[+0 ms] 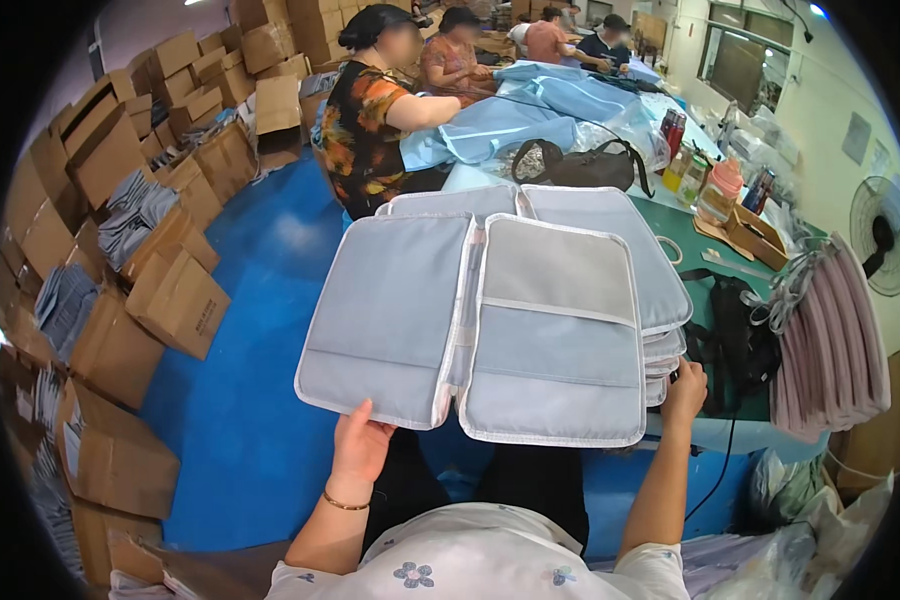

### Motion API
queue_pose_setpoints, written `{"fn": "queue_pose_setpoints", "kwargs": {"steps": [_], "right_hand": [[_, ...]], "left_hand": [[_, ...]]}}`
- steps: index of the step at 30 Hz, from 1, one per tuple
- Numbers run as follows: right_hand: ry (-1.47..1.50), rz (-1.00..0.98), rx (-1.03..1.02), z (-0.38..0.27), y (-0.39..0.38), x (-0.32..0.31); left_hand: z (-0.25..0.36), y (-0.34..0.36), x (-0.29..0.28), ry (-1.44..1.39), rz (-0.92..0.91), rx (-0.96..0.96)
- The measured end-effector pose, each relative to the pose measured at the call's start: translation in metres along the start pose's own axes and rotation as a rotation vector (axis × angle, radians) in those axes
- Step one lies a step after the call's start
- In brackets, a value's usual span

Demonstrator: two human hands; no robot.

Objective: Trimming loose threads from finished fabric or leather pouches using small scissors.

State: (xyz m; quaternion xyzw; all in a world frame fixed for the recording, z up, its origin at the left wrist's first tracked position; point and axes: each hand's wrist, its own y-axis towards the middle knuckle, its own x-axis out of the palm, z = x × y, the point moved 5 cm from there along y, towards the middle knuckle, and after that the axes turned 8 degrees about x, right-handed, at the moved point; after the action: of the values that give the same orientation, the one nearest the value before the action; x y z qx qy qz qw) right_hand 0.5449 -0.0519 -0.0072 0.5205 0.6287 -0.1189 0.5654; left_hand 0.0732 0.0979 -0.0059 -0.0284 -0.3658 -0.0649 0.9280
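Note:
An opened grey-blue fabric organizer [560, 345] with white piped edges lies spread in front of me, its two panels joined by a narrow spine. The right panel has a paler upper pocket. My left hand [360, 440] grips the bottom edge of the left panel, thumb on top and the other fingers underneath. Under the organizer, a stack of similar padded pieces [660, 270] shows at the back and right. My right hand [685, 390] is closed beside the stack's right edge. A small dark bit shows at its fingertips, too little to name.
Cardboard boxes [180, 300] with folded grey pieces line the left, beside a blue floor [240, 320]. On the green table [705, 235] lie a black bag [590, 165], black straps [730, 330] and bottles. A pink padded bundle [830, 350] stands right. Several people work behind.

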Motion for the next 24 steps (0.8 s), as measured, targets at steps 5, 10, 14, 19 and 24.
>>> {"fn": "queue_pose_setpoints", "kwargs": {"steps": [5, 10, 14, 19, 24], "right_hand": [[0.324, 0.266, -0.034, -0.002, -0.011, -0.023], [1.063, 0.111, 0.198, -0.015, -0.054, -0.049], [0.911, -0.001, -0.027, -0.057, -0.082, -0.069], [1.394, -0.235, 0.278, -0.058, -0.096, -0.045], [1.529, -0.462, 0.436, -0.078, -0.126, -0.033]], "left_hand": [[-0.020, -0.007, 0.024, -0.047, -0.045, -0.085], [-0.010, -0.014, 0.049, 0.171, -0.144, 0.164], [0.003, -0.029, 0.065, 0.374, -0.222, 0.304], [0.008, -0.042, 0.080, 0.637, -0.371, 0.414], [0.014, -0.046, 0.086, 0.635, -0.400, 0.476]]}}
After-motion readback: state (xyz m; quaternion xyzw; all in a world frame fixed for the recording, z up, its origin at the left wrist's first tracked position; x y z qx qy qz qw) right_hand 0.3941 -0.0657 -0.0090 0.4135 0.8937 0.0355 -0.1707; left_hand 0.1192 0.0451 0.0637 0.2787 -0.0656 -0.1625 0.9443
